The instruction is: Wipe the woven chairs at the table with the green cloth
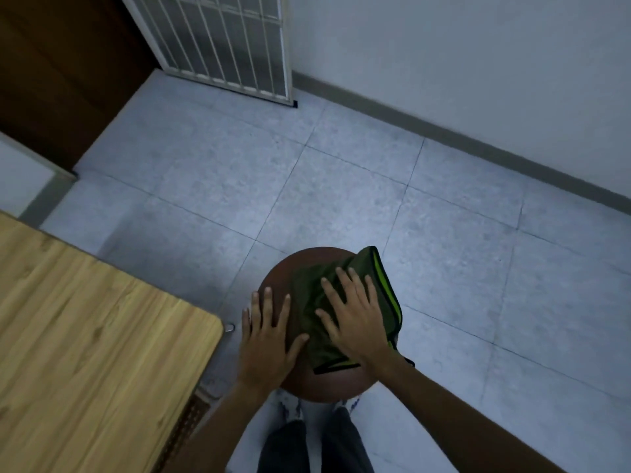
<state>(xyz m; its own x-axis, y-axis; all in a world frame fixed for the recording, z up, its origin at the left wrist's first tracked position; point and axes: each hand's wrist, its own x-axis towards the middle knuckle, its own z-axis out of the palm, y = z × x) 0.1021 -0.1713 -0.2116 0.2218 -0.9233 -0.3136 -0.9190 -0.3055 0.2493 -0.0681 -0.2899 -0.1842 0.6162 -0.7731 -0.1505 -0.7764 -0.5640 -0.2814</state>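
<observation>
My right hand (355,322) pressed flat, fingers spread, on the green cloth (317,336) over the round brown seat (327,384), my left hand (266,339) flat, gripping nothing, on the seat's left edge, wooden table (85,336) just beside.

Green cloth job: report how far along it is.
Done: nothing shows as finished. In hand: the right hand presses the green cloth flat on a round brown seat beside the wooden table, while the left hand steadies its rim. Left: the seat's uncovered part; a woven edge under the table appears untouched.
</observation>
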